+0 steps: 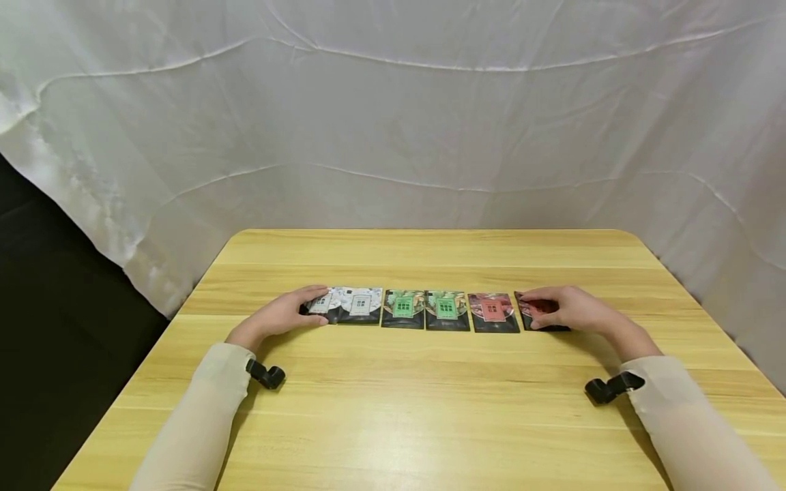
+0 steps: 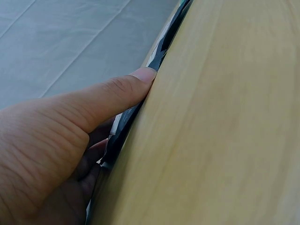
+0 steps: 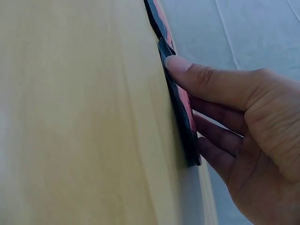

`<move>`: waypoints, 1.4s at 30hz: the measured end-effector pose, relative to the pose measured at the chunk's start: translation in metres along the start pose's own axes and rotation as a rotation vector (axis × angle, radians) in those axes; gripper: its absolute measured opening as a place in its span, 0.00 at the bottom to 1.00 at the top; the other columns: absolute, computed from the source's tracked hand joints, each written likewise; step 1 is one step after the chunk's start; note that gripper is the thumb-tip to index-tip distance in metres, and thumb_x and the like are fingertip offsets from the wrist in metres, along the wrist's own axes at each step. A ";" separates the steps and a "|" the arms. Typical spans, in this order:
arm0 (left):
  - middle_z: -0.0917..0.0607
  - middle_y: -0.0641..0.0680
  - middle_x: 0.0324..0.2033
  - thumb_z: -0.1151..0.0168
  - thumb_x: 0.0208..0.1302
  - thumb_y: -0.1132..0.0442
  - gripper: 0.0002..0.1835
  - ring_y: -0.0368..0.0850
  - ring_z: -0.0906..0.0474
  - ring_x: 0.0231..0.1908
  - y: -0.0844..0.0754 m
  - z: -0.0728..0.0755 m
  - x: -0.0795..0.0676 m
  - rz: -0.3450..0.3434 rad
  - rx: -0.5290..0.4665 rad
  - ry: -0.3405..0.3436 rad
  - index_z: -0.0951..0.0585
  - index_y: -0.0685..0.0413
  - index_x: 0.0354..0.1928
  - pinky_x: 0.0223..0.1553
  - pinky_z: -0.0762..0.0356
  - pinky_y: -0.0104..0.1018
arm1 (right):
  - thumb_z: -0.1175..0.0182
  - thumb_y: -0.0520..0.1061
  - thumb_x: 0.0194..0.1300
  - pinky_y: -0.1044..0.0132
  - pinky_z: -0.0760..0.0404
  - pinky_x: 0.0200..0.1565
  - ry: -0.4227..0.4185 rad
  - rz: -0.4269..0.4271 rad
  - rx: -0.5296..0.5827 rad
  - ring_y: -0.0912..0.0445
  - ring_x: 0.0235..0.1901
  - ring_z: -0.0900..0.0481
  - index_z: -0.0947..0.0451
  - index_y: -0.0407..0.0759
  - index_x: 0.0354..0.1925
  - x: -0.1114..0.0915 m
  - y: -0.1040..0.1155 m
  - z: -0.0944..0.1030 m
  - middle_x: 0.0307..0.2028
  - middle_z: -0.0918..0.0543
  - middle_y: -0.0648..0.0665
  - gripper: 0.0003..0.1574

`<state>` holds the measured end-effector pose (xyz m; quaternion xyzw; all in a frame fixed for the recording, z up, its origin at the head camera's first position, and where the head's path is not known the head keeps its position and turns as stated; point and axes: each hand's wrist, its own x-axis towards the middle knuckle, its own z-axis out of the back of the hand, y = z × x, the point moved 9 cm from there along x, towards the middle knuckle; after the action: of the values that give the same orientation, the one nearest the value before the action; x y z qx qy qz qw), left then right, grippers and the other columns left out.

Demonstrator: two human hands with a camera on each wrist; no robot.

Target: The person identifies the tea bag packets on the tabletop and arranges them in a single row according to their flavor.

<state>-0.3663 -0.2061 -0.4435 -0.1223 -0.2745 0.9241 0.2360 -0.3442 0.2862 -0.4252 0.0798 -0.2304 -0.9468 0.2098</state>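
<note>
A row of flat sachets with black lower parts lies on the wooden table. At its left end my left hand (image 1: pixel 284 315) holds a white-and-black sachet (image 2: pixel 123 125) between thumb and fingers, thumb on the near edge. Another white sachet (image 1: pixel 360 305) lies right beside it. Two green sachets, one left (image 1: pixel 402 309) and one right (image 1: pixel 447 310), fill the middle, followed by a red sachet (image 1: pixel 493 312). My right hand (image 1: pixel 574 310) pinches the last red sachet (image 3: pixel 183 112) at the right end, covering much of it in the head view; its fingers reach over the far edge.
The light wooden table (image 1: pixel 393 409) has rounded far corners. Behind it hangs a pale, creased cloth (image 1: pixel 430 123). A dark area (image 1: pixel 55 307) borders the table on the left. Small black cameras sit on the left wrist (image 1: pixel 266 374) and right wrist (image 1: pixel 613 387).
</note>
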 end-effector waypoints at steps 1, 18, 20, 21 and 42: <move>0.41 0.58 0.73 0.36 0.62 0.40 0.44 0.62 0.47 0.71 0.000 0.000 0.000 -0.001 0.002 0.001 0.39 0.48 0.75 0.68 0.47 0.60 | 0.30 0.61 0.57 0.37 0.30 0.57 0.002 -0.002 0.003 0.35 0.60 0.29 0.24 0.45 0.63 0.000 0.001 0.000 0.60 0.24 0.33 0.41; 0.40 0.58 0.73 0.36 0.62 0.40 0.43 0.61 0.46 0.71 0.001 0.000 -0.003 -0.007 0.017 -0.014 0.38 0.49 0.75 0.68 0.46 0.59 | 0.30 0.60 0.58 0.38 0.30 0.57 0.034 -0.005 0.018 0.36 0.60 0.29 0.24 0.45 0.64 0.001 0.014 -0.005 0.62 0.26 0.33 0.40; 0.39 0.58 0.73 0.35 0.62 0.40 0.43 0.61 0.45 0.71 0.000 0.001 -0.004 -0.013 0.019 -0.018 0.38 0.50 0.74 0.68 0.46 0.59 | 0.31 0.60 0.59 0.38 0.30 0.57 0.027 0.000 0.018 0.36 0.60 0.29 0.24 0.45 0.64 0.001 0.014 -0.005 0.62 0.26 0.34 0.39; 0.39 0.58 0.72 0.35 0.62 0.40 0.43 0.61 0.45 0.71 0.000 0.001 -0.004 -0.015 0.019 -0.019 0.37 0.50 0.74 0.68 0.46 0.59 | 0.32 0.61 0.59 0.38 0.30 0.57 0.023 0.006 0.016 0.36 0.60 0.29 0.25 0.45 0.64 0.001 0.014 -0.005 0.62 0.25 0.34 0.39; 0.35 0.58 0.70 0.36 0.61 0.38 0.42 0.59 0.43 0.70 0.000 0.007 -0.001 -0.002 -0.033 -0.044 0.34 0.50 0.72 0.69 0.45 0.57 | 0.40 0.59 0.69 0.32 0.34 0.57 -0.128 -0.036 0.009 0.30 0.62 0.35 0.31 0.39 0.68 -0.028 0.002 0.031 0.65 0.30 0.31 0.38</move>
<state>-0.3677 -0.2098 -0.4371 -0.1054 -0.2951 0.9216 0.2289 -0.3257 0.3096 -0.3954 0.0243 -0.2459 -0.9527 0.1771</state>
